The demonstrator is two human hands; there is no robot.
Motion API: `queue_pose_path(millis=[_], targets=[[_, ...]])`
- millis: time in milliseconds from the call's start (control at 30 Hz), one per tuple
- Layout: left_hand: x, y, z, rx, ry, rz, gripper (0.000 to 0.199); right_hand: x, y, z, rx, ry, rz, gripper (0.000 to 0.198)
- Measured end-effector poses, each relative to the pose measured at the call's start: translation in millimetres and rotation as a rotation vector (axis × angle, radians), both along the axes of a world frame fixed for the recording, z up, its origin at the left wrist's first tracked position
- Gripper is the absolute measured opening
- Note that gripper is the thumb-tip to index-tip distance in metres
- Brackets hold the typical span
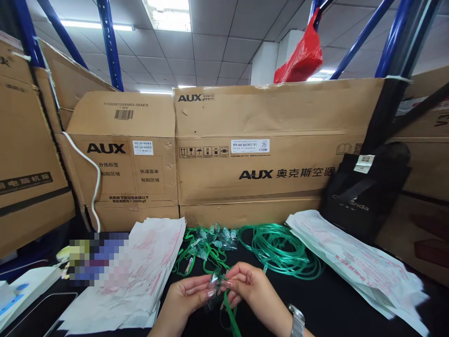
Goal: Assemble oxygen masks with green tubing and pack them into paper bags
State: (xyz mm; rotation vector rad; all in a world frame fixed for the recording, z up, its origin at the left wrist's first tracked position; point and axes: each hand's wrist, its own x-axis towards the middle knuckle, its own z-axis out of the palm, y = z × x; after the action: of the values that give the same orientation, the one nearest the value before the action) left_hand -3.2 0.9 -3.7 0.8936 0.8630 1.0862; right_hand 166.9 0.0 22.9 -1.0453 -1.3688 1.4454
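Low in the middle of the head view, my left hand [187,297] pinches a small clear plastic piece [214,280] between thumb and fingers. My right hand [252,283] meets it from the other side, its fingers closed on a flat green strap [230,312] beside the plastic. The strap hangs down below my hands toward the front edge of the view. The exact kind of the plastic piece cannot be made out, as my fingertips cover part of it. Just beyond my hands lies a pile of green straps [217,255] with several clear plastic pieces [224,236] among them.
A coil of green tubing [280,248] lies behind my right hand. White printed bags [140,276] lie at left, others [361,267] at right. AUX cartons [273,121] wall off the back. A black bag [361,201] hangs at right, and a phone [45,313] lies at lower left.
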Motion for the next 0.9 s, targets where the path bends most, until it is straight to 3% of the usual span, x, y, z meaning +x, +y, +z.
queue_pose_path(millis=[67,233,300,600,900], targets=[[0.1,-0.7,1.2,0.015,0.029,0.006,0.043,0.3,-2.9,-0.3,0.138,-0.155,-0.063,0.027],[2.3,-3.7,5.9,0.054,0.095,0.008,0.035,0.4,-15.3,7.2,0.718,-0.649,-0.194,0.011],[3.5,-4.7,6.3,0.075,0.12,-0.002,0.035,-0.9,-19.7,9.6,0.814,-0.735,-0.189,0.011],[2.0,-1.6,-1.3,0.191,0.254,-0.044,0.027,-5.0,-24.3,2.7,0.859,-0.878,-0.166,0.014],[3.1,-2.5,-4.8,0.215,0.249,-0.029,0.024,-9.3,-28.4,6.9,0.69,-0.866,-0.211,0.017]])
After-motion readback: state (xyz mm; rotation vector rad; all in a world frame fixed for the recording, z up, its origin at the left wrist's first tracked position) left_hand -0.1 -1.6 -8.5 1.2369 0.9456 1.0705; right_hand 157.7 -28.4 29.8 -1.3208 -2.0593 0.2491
